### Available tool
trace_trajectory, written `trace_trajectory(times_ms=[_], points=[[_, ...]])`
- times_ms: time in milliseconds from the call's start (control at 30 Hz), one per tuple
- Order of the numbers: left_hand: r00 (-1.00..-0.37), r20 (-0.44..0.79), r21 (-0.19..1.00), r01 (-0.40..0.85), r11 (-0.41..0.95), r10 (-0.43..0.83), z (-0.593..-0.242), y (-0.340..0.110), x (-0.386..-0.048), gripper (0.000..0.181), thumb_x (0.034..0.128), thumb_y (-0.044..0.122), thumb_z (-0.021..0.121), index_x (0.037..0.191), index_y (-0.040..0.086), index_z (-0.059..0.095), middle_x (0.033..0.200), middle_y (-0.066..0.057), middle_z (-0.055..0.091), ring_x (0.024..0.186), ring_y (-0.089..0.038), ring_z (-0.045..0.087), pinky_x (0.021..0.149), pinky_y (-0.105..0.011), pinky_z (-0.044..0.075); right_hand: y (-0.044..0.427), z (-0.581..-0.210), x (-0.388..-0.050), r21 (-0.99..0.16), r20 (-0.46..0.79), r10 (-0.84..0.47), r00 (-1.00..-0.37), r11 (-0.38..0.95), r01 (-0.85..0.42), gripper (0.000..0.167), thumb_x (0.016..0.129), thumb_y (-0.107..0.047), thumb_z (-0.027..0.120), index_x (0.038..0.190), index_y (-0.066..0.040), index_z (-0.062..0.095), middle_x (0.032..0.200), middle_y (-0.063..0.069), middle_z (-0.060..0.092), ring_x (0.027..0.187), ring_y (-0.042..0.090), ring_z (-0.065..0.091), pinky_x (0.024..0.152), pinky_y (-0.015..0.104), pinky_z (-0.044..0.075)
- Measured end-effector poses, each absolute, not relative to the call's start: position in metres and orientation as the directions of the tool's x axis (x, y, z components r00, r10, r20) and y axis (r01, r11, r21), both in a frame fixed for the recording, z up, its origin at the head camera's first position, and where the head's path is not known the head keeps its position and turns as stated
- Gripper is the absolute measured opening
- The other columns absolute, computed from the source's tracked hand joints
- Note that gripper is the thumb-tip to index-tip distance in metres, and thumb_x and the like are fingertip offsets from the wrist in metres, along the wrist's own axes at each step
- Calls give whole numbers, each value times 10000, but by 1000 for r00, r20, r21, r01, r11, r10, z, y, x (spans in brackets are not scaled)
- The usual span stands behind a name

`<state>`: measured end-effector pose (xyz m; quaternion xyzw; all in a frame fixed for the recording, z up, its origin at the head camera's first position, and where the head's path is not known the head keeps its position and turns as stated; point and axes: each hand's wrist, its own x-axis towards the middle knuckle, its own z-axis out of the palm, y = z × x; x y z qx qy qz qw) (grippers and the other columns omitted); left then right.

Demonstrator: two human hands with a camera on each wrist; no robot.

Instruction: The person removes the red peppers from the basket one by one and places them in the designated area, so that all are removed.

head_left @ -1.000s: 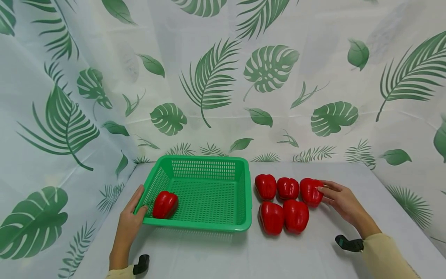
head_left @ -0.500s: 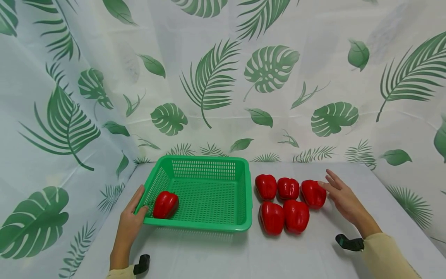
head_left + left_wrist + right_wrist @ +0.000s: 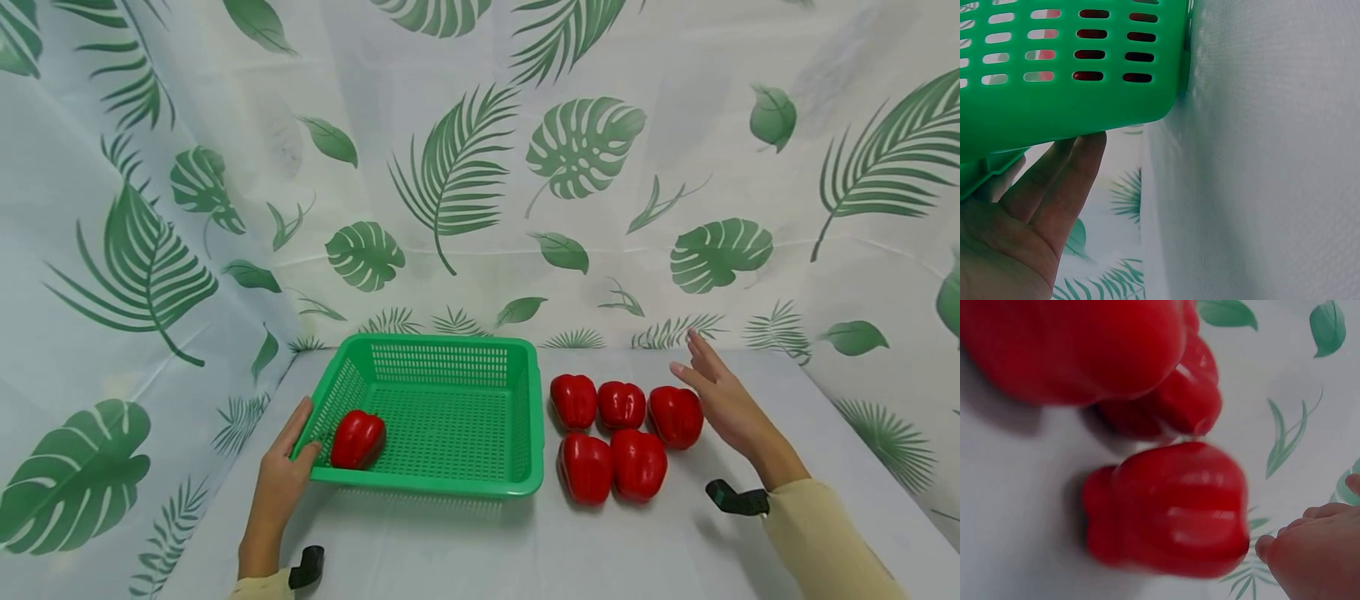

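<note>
My left hand point(image 3: 281, 477) holds the near-left corner of a green plastic basket point(image 3: 420, 484), thumb over the rim and fingers along the outside. In the left wrist view, fingers point(image 3: 1063, 194) touch the underside of the rim beside the slotted wall. One red bell pepper point(image 3: 357, 439) lies inside, at the basket's left. My right hand point(image 3: 729, 408) is raised with fingers extended, holding nothing, just right of the rightmost bell pepper point(image 3: 676, 417) on the table. That bell pepper point(image 3: 1169, 512) appears apart from the hand point(image 3: 1316, 550) in the right wrist view.
Several more red bell peppers stand close together right of the basket, among them a near one point(image 3: 638, 465) and a far-left one point(image 3: 573, 402). A white cloth covers the table point(image 3: 480, 554). Leaf-printed curtains point(image 3: 480, 167) hang behind and at both sides.
My right hand has come off the rightmost bell pepper and risen, its fingers straightening. That pepper sits slightly further right than before. The left hand and basket have stayed put.
</note>
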<state>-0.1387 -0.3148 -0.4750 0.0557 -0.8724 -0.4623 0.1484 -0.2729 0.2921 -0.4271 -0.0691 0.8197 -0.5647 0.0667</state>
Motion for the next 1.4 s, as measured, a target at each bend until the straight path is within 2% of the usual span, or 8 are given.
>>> trace_trajectory(times_ms=[300,600,967,1167,1400], points=[[-951,220,823,63,564,-215,-476,-315,-137,622,1076,98,534,1673,60,365,1735,-113,306,1597,-349,256,1251,-443,262,258,-415,-278,-952,16,-227,-974,295,-85,981,1079,-415,551,1700,-301,-200,1769,123,-198,1601,467,-147,1170,793,83],[-952,212,824,53,564,-220,-478,-317,-138,632,1074,95,530,1680,72,353,1740,-109,294,1598,-351,249,1230,-588,270,216,-398,-279,-956,71,-307,-949,250,-153,973,1062,-393,579,1725,-285,-123,1789,116,-109,1621,445,-60,1164,805,73],[-950,219,830,61,554,-224,-473,-314,-141,632,1054,78,546,1664,45,380,1730,-117,319,1600,-346,251,1236,-578,266,167,-382,-289,-970,172,-411,-895,90,-228,858,1084,-312,538,1746,-252,-5,1801,79,-8,1631,406,16,1218,741,47],[-950,220,836,66,545,-221,-474,-315,-143,630,1060,80,545,1667,57,379,1733,-101,315,1603,-331,245,1238,-572,267,138,-375,-291,-966,188,-447,-875,76,-247,835,1083,-342,529,1748,-261,31,1800,54,39,1633,377,65,1219,742,53],[-950,215,837,60,543,-226,-475,-316,-140,626,1061,80,536,1666,58,380,1731,-103,319,1601,-333,250,1239,-569,263,105,-370,-288,-965,183,-460,-869,85,-249,830,1076,-358,545,1749,-265,69,1794,56,104,1630,349,119,1244,690,113]])
